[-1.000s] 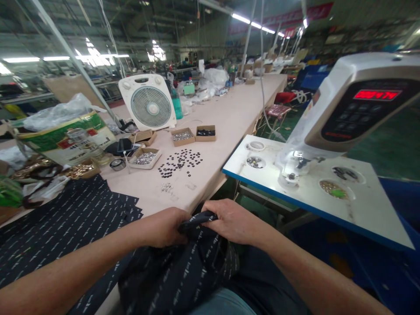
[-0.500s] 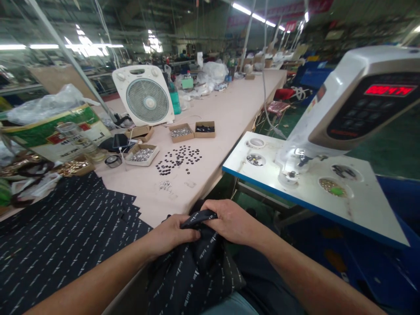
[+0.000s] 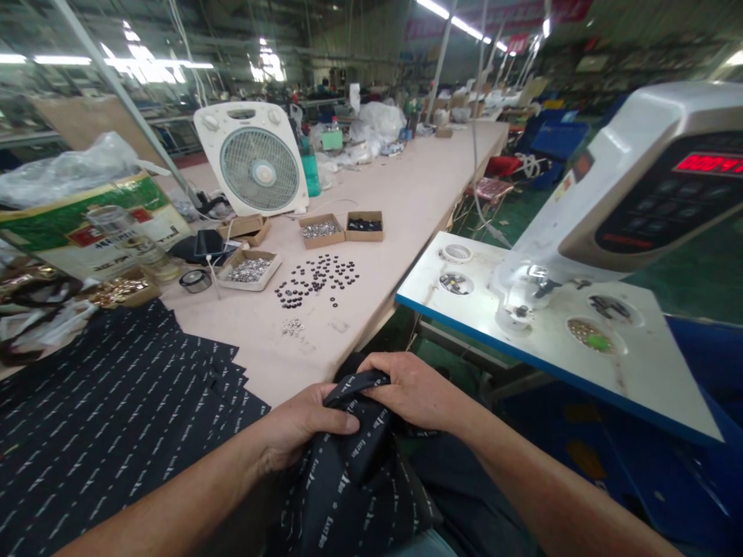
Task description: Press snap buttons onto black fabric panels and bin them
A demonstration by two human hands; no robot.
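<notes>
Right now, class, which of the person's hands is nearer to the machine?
Right. The right hand grips the cloth, below and left of the machine in the view; the left hand grips the same cloth farther to the left.

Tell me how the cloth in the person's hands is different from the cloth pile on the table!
The held cloth is bunched and folded, while the cloth pile lies flat in layers.
The left hand and right hand grip the held cloth; the cloth pile rests on the table.
Big letters show on the held cloth, but the cloth pile's print looks smaller.
Both are dark with rows of pale print.
</notes>
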